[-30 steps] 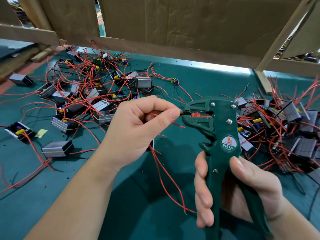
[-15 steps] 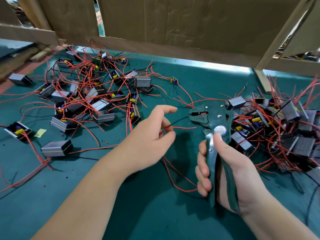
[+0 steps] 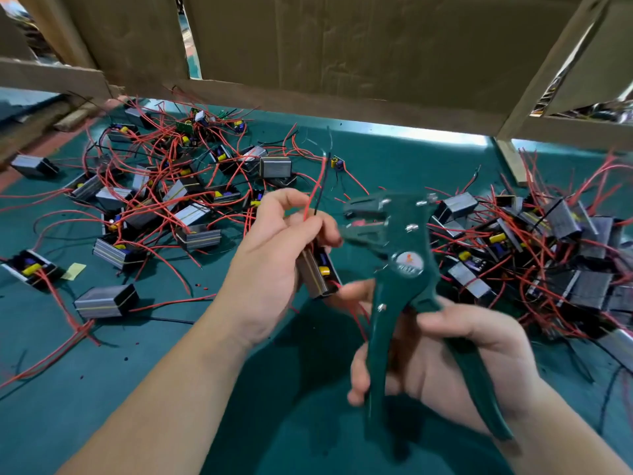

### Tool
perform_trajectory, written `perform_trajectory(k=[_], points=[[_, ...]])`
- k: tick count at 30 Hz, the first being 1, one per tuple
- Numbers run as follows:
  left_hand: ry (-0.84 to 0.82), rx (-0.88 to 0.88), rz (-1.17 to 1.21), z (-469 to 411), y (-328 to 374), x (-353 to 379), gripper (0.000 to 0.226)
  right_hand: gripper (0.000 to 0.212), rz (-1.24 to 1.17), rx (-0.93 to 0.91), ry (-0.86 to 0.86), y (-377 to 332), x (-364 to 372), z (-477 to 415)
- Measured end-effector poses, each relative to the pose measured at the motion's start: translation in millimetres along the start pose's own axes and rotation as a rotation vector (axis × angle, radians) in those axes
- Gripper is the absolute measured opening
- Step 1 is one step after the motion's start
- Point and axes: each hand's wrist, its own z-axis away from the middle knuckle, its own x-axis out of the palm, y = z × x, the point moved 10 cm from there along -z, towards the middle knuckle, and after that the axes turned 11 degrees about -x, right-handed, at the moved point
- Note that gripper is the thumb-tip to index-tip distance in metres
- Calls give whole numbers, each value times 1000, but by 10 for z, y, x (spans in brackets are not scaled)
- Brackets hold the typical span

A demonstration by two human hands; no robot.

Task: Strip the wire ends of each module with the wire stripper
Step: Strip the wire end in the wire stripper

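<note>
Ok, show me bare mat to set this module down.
Bare mat lies left of the left forearm, and in a strip between the piles below the cardboard wall. The left pile and right pile are crowded.

surface: teal table mat (image 3: 137, 389) | behind: cardboard panels (image 3: 342, 46) | wooden frame (image 3: 548, 63) | bright strip (image 3: 428, 137), perhaps daylight

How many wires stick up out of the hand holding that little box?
2: a red wire and a black wire, side by side, rising from the left hand, which grips the module. Others may hide behind it.
</note>
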Motion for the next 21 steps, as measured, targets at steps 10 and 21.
perform_trajectory(k=[10,21], points=[[324,270,-645,131,331,-202,44,58,277,-379,359,-454,-466,70],[561,-129,-1345,58,57,-610,65,59,314,-429,417,-613,-575,110]])
